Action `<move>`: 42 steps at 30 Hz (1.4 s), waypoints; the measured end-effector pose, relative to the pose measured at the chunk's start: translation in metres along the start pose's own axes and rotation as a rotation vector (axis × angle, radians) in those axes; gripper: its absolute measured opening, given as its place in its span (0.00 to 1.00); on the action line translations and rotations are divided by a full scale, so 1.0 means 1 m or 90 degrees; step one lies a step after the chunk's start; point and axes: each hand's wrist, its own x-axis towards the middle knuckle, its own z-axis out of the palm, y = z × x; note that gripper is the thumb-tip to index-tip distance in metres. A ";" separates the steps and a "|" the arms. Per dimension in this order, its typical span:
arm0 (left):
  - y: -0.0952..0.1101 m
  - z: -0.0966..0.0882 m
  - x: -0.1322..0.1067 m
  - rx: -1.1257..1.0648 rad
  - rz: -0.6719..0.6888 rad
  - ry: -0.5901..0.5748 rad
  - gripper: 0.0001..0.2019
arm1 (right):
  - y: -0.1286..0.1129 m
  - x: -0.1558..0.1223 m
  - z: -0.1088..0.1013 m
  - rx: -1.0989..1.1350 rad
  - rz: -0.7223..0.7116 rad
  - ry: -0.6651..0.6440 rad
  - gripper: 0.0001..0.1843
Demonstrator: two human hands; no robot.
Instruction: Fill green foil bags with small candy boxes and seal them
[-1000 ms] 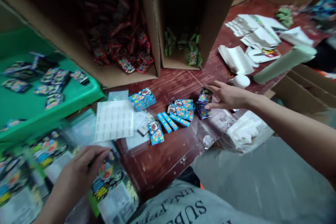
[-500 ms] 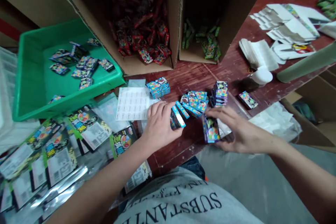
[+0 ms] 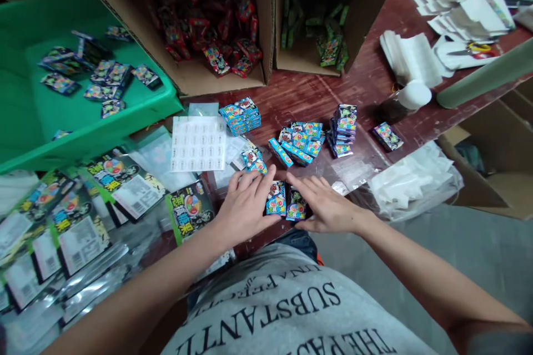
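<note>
Both my hands rest near the front edge of a red-brown wooden table (image 3: 366, 89). My left hand (image 3: 245, 205) lies with fingers stretched, pressing against a small blue candy box (image 3: 276, 198). My right hand (image 3: 322, 205) lies flat beside a purple candy box (image 3: 295, 205), its fingers against it. The two boxes stand side by side between my hands. Just behind them lie more blue boxes (image 3: 297, 141), a blue stack (image 3: 241, 115), a purple stack (image 3: 343, 128) and a single purple box (image 3: 387, 136).
A sticker sheet (image 3: 199, 144) lies left of centre. A green tray (image 3: 62, 100) holds purple boxes. Cardboard cartons hold red packets (image 3: 216, 28) and green packets (image 3: 325, 39). Printed bags (image 3: 83, 205) cover the left; white folded cartons (image 3: 458, 5), scissors (image 3: 472, 50) and plastic bags (image 3: 412, 183) sit right.
Both hands drew back toward the table's front edge and closed in together. The blue box and the purple box they carried now sit side by side between them.
</note>
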 end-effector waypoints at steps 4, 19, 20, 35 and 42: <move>-0.018 -0.032 -0.027 0.009 0.024 -0.022 0.61 | -0.002 -0.002 0.003 0.041 -0.006 0.015 0.66; -0.058 -0.061 -0.086 0.053 0.105 -0.133 0.33 | -0.015 0.004 0.026 0.179 -0.029 0.195 0.57; -0.053 -0.061 -0.088 0.061 0.044 -0.111 0.36 | -0.019 -0.001 0.017 0.225 -0.025 0.205 0.57; -0.038 -0.008 -0.118 -0.045 -0.088 -0.096 0.49 | -0.015 0.039 0.031 0.090 -0.184 -0.013 0.43; -0.041 -0.011 -0.123 -0.082 -0.104 -0.055 0.48 | -0.022 0.039 0.037 0.047 -0.117 0.094 0.43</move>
